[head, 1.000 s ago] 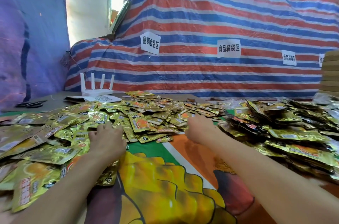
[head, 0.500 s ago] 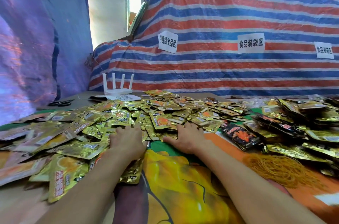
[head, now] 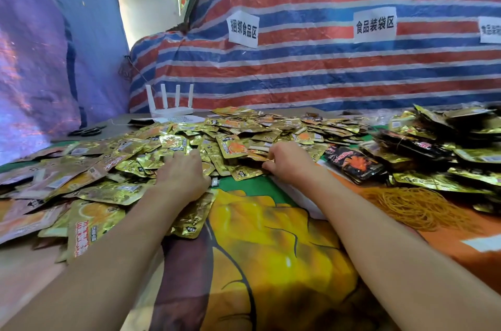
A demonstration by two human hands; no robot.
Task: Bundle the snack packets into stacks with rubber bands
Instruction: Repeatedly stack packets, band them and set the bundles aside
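Note:
Several loose gold snack packets lie in a wide heap across the far and left parts of the table. My left hand lies palm down on the heap's near edge, fingers stretched over the packets. My right hand is at the heap's near right edge. Its fingers and thumb curl round the edge of a few gold packets. A loose tangle of yellow rubber bands lies on the table to the right of my right forearm.
Black and gold packets are piled at the right. A white router and black scissors sit at the back left. A striped tarp with paper signs rises behind the table. The printed table cover lies between my forearms.
My right hand has slid left into the gold heap and my left hand has moved forward over it. The view has swung so that the rubber bands show at the right.

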